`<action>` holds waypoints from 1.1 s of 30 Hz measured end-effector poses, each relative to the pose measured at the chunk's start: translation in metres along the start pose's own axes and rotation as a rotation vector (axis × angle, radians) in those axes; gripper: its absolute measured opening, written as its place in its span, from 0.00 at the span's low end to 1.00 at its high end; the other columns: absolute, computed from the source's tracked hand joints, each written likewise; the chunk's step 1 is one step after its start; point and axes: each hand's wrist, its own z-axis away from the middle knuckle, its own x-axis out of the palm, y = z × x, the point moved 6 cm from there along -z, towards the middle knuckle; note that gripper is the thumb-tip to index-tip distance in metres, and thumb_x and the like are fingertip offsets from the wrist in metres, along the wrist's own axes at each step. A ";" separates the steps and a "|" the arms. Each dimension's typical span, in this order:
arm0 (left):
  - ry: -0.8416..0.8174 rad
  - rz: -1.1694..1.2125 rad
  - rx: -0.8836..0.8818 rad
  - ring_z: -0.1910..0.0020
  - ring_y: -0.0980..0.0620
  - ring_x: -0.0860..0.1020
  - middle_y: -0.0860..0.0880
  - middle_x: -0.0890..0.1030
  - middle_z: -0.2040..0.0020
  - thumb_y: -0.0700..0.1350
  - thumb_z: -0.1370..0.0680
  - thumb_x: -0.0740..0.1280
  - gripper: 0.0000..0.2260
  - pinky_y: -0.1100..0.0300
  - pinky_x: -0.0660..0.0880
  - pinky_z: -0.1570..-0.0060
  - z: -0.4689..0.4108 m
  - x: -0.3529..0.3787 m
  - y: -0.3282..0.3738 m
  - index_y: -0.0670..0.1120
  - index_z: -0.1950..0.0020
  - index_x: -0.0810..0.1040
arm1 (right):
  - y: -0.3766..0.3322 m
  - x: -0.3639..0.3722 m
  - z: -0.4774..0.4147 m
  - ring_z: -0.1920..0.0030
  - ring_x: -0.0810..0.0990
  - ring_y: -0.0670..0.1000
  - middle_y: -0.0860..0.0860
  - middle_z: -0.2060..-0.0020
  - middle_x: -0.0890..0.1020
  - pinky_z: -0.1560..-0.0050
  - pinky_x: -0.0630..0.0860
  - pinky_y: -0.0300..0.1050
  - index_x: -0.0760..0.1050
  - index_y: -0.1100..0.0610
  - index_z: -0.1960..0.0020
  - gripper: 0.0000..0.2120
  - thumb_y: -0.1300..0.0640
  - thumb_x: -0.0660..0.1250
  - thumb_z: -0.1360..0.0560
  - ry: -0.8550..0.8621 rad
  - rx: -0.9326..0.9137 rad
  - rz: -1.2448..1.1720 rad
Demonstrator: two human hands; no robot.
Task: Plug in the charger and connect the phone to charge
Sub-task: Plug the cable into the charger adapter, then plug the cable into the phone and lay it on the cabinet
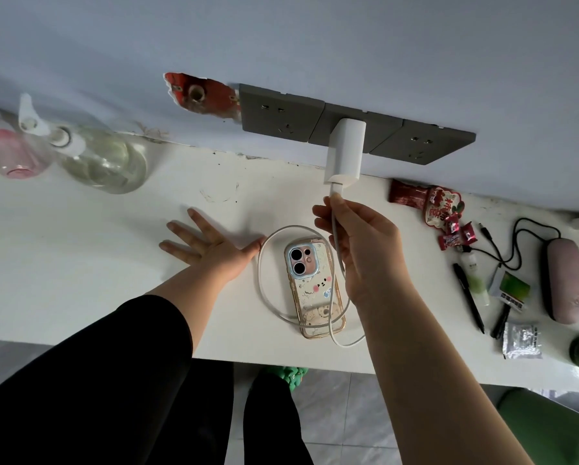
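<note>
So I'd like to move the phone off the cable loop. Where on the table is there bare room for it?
The widest bare patch of table lies left of the left hand, below the bottles. A smaller one sits between the right hand and the candies. The right end, around the pens and pink case, is crowded.

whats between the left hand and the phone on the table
In the head view, only the white cable loop lies between the left hand and the phone; the thumb tip nearly meets it.

White counter (80, 263), phone (315, 290) face down (looped cable (264, 297) around it), bottles (100, 159), sweets (449, 229), pens (469, 297)
</note>
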 end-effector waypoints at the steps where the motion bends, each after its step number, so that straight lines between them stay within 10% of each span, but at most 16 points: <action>1: 0.001 0.001 -0.001 0.29 0.31 0.29 0.43 0.27 0.26 0.78 0.44 0.62 0.63 0.31 0.35 0.33 0.000 0.000 0.000 0.52 0.29 0.23 | 0.000 0.000 -0.001 0.65 0.83 0.47 0.52 0.67 0.86 0.54 0.79 0.41 0.81 0.60 0.58 0.05 0.61 0.69 0.25 -0.002 0.006 -0.010; 13: -0.017 -0.018 -0.004 0.29 0.31 0.29 0.42 0.27 0.26 0.79 0.45 0.62 0.64 0.31 0.34 0.33 0.000 0.000 0.000 0.52 0.30 0.23 | 0.009 -0.017 -0.005 0.55 0.85 0.49 0.50 0.59 0.87 0.45 0.76 0.49 0.82 0.53 0.53 0.10 0.48 0.66 0.24 -0.151 0.002 0.172; 19: -0.019 -0.088 0.029 0.29 0.28 0.30 0.38 0.28 0.26 0.78 0.43 0.61 0.63 0.31 0.37 0.30 0.002 -0.003 0.001 0.49 0.29 0.24 | 0.064 -0.123 0.000 0.63 0.79 0.52 0.50 0.66 0.82 0.59 0.74 0.43 0.80 0.54 0.57 0.01 0.58 0.70 0.26 0.255 0.023 0.481; 23: 0.001 -0.120 0.012 0.29 0.30 0.31 0.40 0.28 0.26 0.78 0.42 0.62 0.63 0.33 0.37 0.30 0.004 -0.005 0.001 0.50 0.29 0.24 | 0.105 -0.166 -0.004 0.59 0.78 0.54 0.54 0.59 0.80 0.58 0.74 0.47 0.75 0.60 0.45 0.14 0.57 0.71 0.29 0.450 0.060 0.699; 33: 0.059 -0.080 0.020 0.28 0.33 0.30 0.44 0.28 0.25 0.74 0.40 0.66 0.61 0.33 0.41 0.28 0.009 -0.005 0.001 0.53 0.27 0.26 | 0.124 -0.170 -0.015 0.63 0.78 0.53 0.51 0.63 0.80 0.68 0.72 0.44 0.72 0.55 0.57 0.03 0.58 0.66 0.30 0.370 0.056 0.747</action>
